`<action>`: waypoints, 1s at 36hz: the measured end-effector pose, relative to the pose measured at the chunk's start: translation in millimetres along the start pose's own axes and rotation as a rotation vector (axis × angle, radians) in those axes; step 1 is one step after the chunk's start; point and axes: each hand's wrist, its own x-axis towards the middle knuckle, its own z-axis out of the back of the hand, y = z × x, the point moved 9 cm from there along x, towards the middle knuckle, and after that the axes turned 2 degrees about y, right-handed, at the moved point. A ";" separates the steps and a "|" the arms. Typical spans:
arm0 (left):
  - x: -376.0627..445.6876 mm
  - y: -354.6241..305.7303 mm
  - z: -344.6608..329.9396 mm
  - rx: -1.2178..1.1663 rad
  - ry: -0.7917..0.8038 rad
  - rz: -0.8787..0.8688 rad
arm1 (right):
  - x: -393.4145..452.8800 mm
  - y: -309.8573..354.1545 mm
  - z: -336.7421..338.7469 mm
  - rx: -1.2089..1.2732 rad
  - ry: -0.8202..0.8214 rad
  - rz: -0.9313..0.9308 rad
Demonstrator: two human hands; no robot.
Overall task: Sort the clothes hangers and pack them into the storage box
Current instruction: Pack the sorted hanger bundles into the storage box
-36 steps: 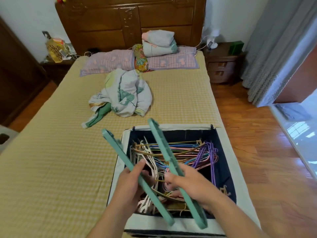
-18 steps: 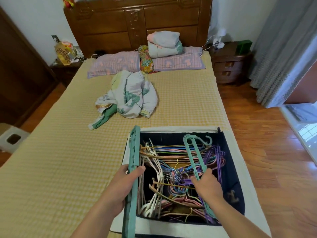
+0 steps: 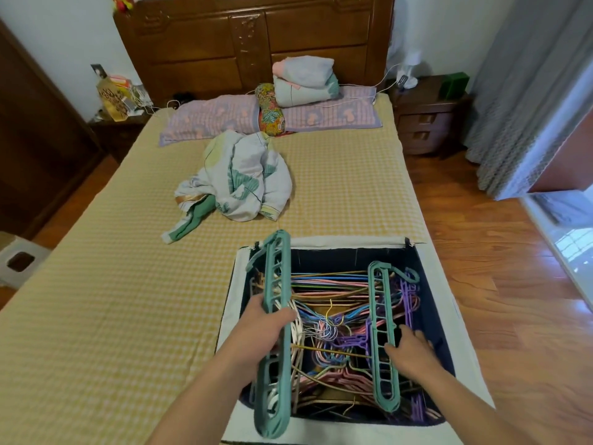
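Note:
A dark fabric storage box with a white rim [image 3: 353,242] sits open on the bed's near right corner. It holds a tangle of thin coloured hangers [image 3: 330,284]. My left hand [image 3: 266,326] grips a long teal slotted hanger [image 3: 276,271] over the box's left side, its near end past the front rim. A second teal slotted hanger [image 3: 380,303] lies flat on the pile at the right, hook pointing away. My right hand [image 3: 412,351] rests beside it with fingers spread and the thumb touching its edge.
A crumpled pale garment [image 3: 240,181] lies mid-bed beyond the box. Pillows [image 3: 224,118] and folded clothes [image 3: 305,78] sit at the headboard. A nightstand [image 3: 426,117] and curtain [image 3: 526,91] stand at the right, a white stool [image 3: 19,261] at the left.
Both teal hangers came down from above the box. The right one now lies on the pile and my right hand has loosened off it. The left one moved from the rim into the box.

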 end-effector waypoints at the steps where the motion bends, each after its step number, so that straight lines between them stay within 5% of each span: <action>1: 5.2 -4.7 -6.7 0.046 -0.015 -0.022 | 0.2 -2.9 -0.9 0.010 0.005 -0.001; 7: 54.4 -4.5 -51.1 0.216 -0.116 -0.057 | -10.7 -3.7 6.4 0.117 -0.029 0.056; 13: 78.5 49.1 -62.8 0.435 -0.179 0.129 | -32.6 10.4 24.1 0.151 -0.127 0.158; 20: 84.0 85.7 -39.1 0.505 -0.322 0.176 | -46.9 17.2 29.0 0.186 -0.181 0.236; 25: 89.7 83.6 -20.1 0.844 -0.271 0.153 | -49.5 27.3 28.4 0.157 -0.171 0.269; 32: 59.5 87.2 -4.2 0.739 -0.131 -0.015 | -47.1 61.4 19.6 0.107 -0.101 0.356; 36: 38.2 69.1 17.5 0.634 -0.176 -0.123 | -39.0 89.6 39.1 0.056 -0.131 0.422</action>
